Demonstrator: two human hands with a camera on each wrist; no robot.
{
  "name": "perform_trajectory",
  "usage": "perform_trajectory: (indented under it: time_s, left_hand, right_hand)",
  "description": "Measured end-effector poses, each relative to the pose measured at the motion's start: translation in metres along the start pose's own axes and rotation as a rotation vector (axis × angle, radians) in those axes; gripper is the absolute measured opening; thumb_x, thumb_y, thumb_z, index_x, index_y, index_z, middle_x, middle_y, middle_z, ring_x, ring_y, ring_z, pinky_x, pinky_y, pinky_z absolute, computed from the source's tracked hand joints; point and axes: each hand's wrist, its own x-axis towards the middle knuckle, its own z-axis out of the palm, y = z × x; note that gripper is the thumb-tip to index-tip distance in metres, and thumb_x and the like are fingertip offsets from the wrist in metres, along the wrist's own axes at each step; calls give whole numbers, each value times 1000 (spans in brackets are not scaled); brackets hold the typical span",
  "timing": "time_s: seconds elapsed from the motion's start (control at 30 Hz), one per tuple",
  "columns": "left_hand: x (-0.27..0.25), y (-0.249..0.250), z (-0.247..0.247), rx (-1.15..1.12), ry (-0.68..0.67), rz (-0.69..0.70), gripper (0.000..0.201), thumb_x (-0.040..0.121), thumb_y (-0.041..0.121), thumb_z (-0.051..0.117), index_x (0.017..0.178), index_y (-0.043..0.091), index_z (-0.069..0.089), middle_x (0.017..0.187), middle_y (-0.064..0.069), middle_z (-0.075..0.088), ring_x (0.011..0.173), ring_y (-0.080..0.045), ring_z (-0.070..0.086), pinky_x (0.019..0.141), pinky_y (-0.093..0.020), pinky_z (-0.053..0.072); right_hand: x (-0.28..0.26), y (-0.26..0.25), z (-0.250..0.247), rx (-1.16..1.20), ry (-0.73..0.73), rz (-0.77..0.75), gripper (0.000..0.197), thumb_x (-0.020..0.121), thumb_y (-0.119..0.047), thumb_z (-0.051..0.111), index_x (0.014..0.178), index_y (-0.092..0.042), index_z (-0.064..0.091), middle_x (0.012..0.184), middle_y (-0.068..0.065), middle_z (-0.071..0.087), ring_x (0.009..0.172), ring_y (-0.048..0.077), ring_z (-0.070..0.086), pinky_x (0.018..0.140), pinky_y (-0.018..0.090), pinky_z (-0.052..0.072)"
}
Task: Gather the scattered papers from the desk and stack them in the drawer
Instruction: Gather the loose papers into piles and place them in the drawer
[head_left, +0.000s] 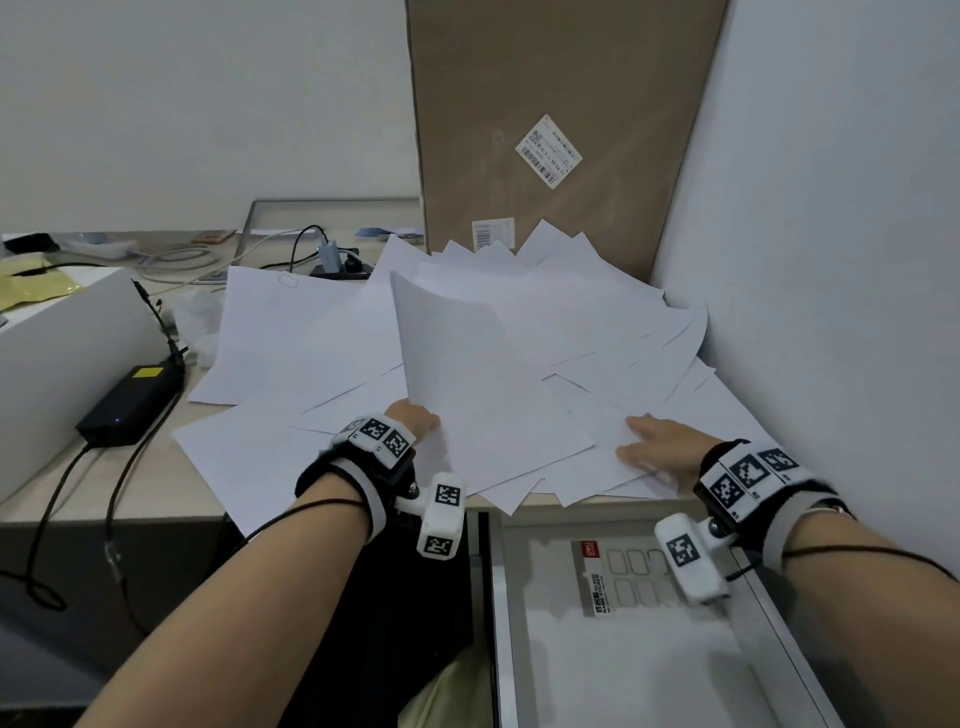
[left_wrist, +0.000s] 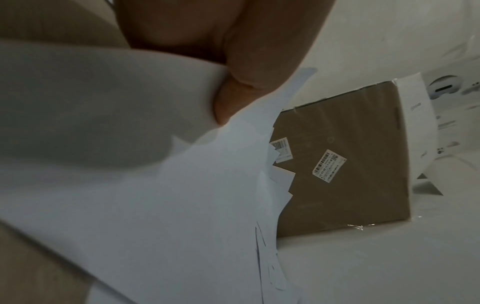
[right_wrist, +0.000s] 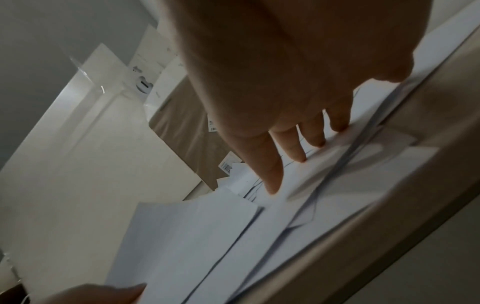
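Pinching one curling sheet (head_left: 467, 364) at its near edge, the left hand (head_left: 413, 418) lifts it off the papers (head_left: 597, 322) fanned across the desk (head_left: 156, 478); the right hand (head_left: 662, 441) presses flat, fingers straight. Light, floppy, slippery sheets: grip edges, square them before the drawer (head_left: 779, 649).

A pale wood bench (head_left: 156, 499) runs into the corner, and white papers (head_left: 519, 332) lie fanned loosely across its right half, some overhanging the front edge. At the back stands a tall cardboard box (head_left: 561, 104), paper corners leaning on its foot. On the left lie a black power brick (head_left: 130, 405), a white box (head_left: 57, 358), cables and gold packets (head_left: 31, 283).
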Motion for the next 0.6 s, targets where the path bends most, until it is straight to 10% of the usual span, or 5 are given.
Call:
perform_trajectory:
  time_s: [0.13,0.23,0.3,0.47,0.6]
  left_hand:
    - [3,10,3,-135,18,-13,46,94,3,53,137,-5,42,140,-22,47,130,-35,46,61,-18,38]
    - [-6,20,0,-164,78,-50,42,100,7,37,142,0,35,146,-17,40,135,-30,40,91,-25,41]
    - [-18,22,3,255,36,131,42,102,9,32,144,3,32,148,-14,38,137,-28,35,105,-26,31]
    - [2,4,14,-65,15,-1,44,95,6,51,137,-4,42,140,-22,47,129,-34,47,72,-23,45]
    - [9,-4,16,-42,-1,-28,39,96,13,50,131,-4,46,123,-19,56,107,-30,54,100,-40,43]
  right_hand:
    - [-11,-4,8,-68,-85,-85,71,96,-40,48,153,-18,11,161,2,-1,148,19,4,116,33,15]
    - [-22,-12,17,-84,-126,-179,62,97,-40,47,151,-19,23,159,-1,15,146,15,17,115,27,14]
    - [-25,-15,21,40,-160,-214,53,96,-37,50,145,-20,38,152,-4,34,140,13,31,109,23,22]
    - [-13,-5,1,507,-81,-98,32,89,-31,63,118,-18,64,119,-5,62,114,12,54,88,26,40]
    - [16,10,-24,776,228,84,11,89,-12,63,100,-16,62,113,2,54,111,23,47,75,28,41]
